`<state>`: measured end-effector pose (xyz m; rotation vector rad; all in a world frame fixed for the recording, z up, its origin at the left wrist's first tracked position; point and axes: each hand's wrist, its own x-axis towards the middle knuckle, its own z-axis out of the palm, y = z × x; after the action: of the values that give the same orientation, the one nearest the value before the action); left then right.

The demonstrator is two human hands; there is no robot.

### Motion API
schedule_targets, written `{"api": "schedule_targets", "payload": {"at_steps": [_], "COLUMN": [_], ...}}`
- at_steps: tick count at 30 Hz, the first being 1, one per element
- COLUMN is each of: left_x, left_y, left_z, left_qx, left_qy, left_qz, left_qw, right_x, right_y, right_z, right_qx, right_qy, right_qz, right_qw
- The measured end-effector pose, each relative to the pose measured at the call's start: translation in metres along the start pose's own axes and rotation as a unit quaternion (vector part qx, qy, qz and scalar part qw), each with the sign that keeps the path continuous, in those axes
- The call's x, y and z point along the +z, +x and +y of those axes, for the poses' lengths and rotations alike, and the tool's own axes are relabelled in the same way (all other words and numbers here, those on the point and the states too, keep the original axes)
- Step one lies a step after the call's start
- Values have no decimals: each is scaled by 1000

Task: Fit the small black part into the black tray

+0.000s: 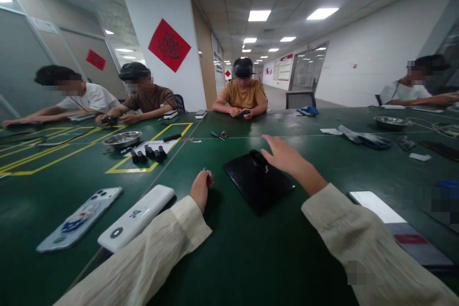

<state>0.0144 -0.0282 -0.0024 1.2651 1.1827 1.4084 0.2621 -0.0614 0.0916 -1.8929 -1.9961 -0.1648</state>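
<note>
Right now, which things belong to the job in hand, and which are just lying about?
Likely in use: black plate near the right hand; small item in the left hand.
Probably lying about: patterned phone, white device, left metal bowl.

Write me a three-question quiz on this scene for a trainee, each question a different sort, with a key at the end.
1. Which of the camera wearer's hands is nearer the flat black panel?

2. As the wearer sees it, what lies just left of the white device?
A) A crumpled glove
B) A phone in a patterned case
C) A chair

3. True or false: the left hand is spread out flat.

Key:
1. The right hand, reaching in at the panel's far right side.
2. B.
3. False; its fingers are curled in.
</note>
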Motion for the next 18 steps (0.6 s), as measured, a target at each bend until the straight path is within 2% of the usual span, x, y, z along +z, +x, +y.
{"api": "schedule_targets", "payload": {"at_steps": [2,5,10,15,18], "left_x": [0,0,1,3,4], "left_y": [1,1,-2,-3,-3], "left_z": [-2,-4,-1,-2,-2], "left_qx": [1,0,17,17,8], "left_qy": [-22,-30,-27,1,8], "left_qz": [-27,-40,-58,-85,-79], "left_qw": [999,999,998,996,997], "right_x": [19,29,32,33,32], "right_y": [2,0,-1,1,2], "right_z": [3,3,0,1,3], "right_qx": [10,-8,-64,-50,-34], "right_qy": [7,36,49,85,130], "right_qz": [-53,-78,-84,-98,-81], "right_qw": [999,996,993,990,988]}}
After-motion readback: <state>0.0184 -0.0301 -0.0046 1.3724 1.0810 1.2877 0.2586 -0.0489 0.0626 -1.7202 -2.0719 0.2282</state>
